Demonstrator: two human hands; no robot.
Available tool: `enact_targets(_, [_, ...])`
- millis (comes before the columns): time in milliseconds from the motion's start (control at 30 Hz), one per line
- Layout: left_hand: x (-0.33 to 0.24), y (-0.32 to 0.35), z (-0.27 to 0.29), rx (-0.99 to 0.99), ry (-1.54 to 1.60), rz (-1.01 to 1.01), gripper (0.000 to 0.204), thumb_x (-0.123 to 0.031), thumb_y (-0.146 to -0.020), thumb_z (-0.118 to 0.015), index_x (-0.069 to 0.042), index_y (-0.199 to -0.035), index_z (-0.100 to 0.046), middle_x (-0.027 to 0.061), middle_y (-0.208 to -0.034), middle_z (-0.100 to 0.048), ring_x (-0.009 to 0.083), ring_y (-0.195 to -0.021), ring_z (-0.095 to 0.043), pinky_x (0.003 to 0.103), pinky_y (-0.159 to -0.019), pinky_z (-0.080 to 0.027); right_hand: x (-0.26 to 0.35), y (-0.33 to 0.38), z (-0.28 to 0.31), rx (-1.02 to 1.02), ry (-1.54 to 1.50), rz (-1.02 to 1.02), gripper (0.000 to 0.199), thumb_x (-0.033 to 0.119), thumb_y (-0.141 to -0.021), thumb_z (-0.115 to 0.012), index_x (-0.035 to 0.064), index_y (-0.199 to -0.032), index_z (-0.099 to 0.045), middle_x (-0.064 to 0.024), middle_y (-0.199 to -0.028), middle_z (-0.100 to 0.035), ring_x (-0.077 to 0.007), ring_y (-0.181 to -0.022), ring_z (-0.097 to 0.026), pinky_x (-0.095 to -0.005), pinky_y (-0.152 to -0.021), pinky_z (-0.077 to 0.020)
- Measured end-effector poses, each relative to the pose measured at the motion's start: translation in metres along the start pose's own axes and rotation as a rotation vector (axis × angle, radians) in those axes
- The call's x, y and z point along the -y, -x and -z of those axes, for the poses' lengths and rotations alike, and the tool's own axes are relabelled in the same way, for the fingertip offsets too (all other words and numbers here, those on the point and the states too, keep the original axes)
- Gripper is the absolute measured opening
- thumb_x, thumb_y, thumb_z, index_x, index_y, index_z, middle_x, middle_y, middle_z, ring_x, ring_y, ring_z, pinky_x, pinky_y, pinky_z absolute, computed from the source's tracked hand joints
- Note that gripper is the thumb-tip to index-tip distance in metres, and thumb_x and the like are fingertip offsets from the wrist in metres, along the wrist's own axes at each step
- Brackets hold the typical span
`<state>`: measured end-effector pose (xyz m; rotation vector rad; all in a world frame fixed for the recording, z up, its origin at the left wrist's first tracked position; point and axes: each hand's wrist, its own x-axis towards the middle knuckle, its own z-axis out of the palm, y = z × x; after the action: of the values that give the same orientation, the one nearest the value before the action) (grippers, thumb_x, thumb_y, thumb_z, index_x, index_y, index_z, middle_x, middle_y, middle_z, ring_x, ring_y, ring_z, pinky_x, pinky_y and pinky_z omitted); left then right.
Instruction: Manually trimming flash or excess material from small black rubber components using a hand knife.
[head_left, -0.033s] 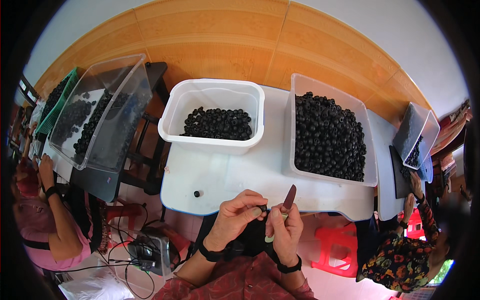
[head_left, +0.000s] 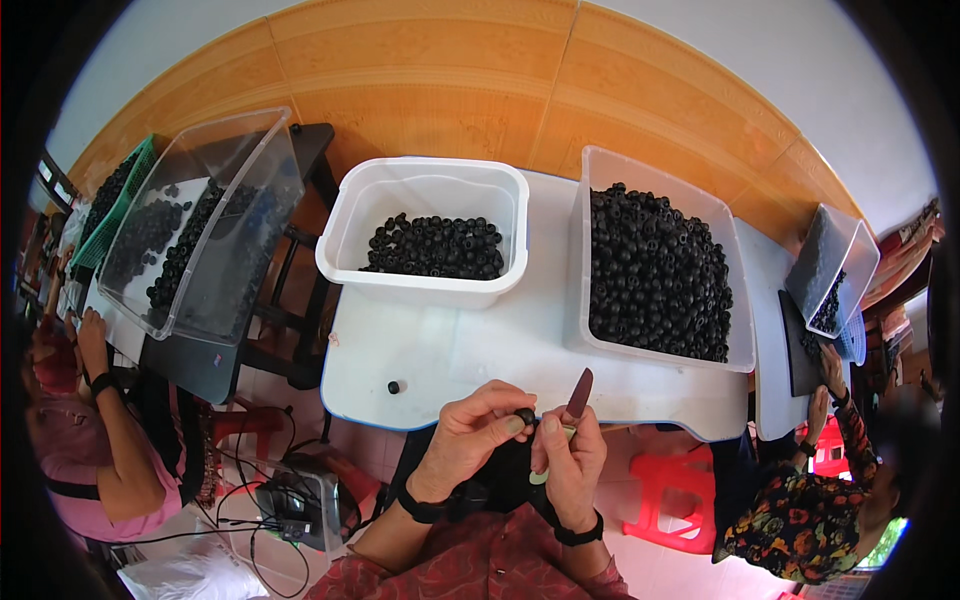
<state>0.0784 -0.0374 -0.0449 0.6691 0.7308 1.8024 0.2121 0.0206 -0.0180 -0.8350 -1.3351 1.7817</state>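
My left hand pinches a small round black piece between thumb and fingertips, just above the table's near edge. Close beside it, my right hand is closed round the pale green handle of a small knife. The knife's dark reddish blade points up and away from me, apart from the piece. Ahead on the left stands a white tub with a layer of similar black pieces. A translucent bin on the right is heaped with black pieces, many with a hole through them.
One loose black piece lies on the white table. At the left, a co-worker sits by a tilted clear bin. Another co-worker works at the right. A red stool and cables are on the floor.
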Motion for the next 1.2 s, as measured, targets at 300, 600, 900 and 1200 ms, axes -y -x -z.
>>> enact_targets(300, [0.002, 0.002, -0.001, 0.029, 0.018, 0.093, 0.022, 0.001, -0.090, -0.057, 0.005, -0.112, -0.061, 0.0095, -0.103, -0.058, 0.0149, -0.085, -0.059, 0.026, -0.075, -0.050, 0.001, 0.001, 0.000, 0.037, -0.064, -0.027, 0.011, 0.011, -0.095, -0.056, 0.0012, -0.096, -0.050, -0.0030, -0.076, -0.059, -0.0035, -0.055, -0.048, -0.0176, -0.049, -0.0390])
enact_targets(600, [0.000, 0.007, 0.000, -0.046, 0.099, 0.239, 0.023, -0.005, -0.091, -0.060, 0.003, -0.113, -0.061, 0.0086, -0.093, -0.064, 0.0121, -0.074, -0.061, 0.024, -0.066, -0.051, 0.000, 0.006, 0.002, 0.040, 0.028, -0.034, 0.011, 0.010, -0.094, -0.058, 0.0015, -0.098, -0.052, -0.0007, -0.074, -0.055, -0.0036, -0.056, -0.047, -0.0178, -0.049, -0.0389])
enact_targets(900, [0.005, 0.011, -0.003, -0.078, 0.229, 0.295, 0.025, -0.007, -0.094, -0.057, 0.003, -0.116, -0.061, 0.0086, -0.088, -0.065, 0.0116, -0.074, -0.062, 0.025, -0.067, -0.053, 0.000, 0.007, 0.005, 0.022, 0.062, 0.000, 0.011, 0.007, -0.092, -0.059, 0.0014, -0.099, -0.052, -0.0006, -0.077, -0.056, -0.0028, -0.056, -0.047, -0.0173, -0.049, -0.0388])
enact_targets(1200, [0.001, 0.010, -0.004, -0.094, 0.216, 0.285, 0.025, -0.010, -0.095, -0.056, 0.003, -0.116, -0.061, 0.0056, -0.084, -0.065, 0.0091, -0.071, -0.060, 0.023, -0.063, -0.049, -0.006, 0.008, 0.008, 0.074, 0.275, 0.118, 0.013, 0.007, -0.092, -0.059, -0.0015, -0.099, -0.051, -0.0042, -0.074, -0.062, -0.0060, -0.061, -0.057, -0.0209, -0.054, -0.0459])
